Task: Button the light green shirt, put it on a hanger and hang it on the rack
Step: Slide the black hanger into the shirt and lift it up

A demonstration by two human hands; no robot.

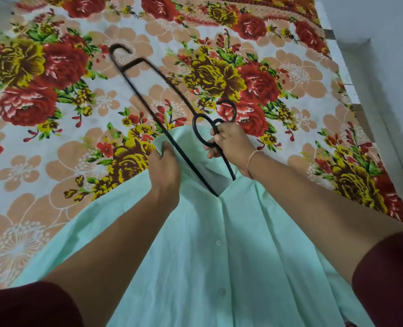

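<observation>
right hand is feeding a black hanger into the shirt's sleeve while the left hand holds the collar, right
Not the sleeve. The head view shows the right hand feeding the black hanger into the shirt's neck opening, while the left hand holds the collar.

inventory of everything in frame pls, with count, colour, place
light green shirt: 1, pale green, lying front up on the bedsheet, nearest the camera
buttons: 2 visible, whitish, on the shirt's front placket
hanger: 1, black, one end inside the shirt's neck opening, the rest raised over the bedsheet
bedsheet: 1, white with red, yellow and peach flowers, under everything
wall: grey-white, right edge
wrist thread: 1, orange, right wrist
sleeves: 2, maroon, bottom corners
left hand: 1, grips the shirt's collar
right hand: 1, holds the hanger by its loops
</observation>
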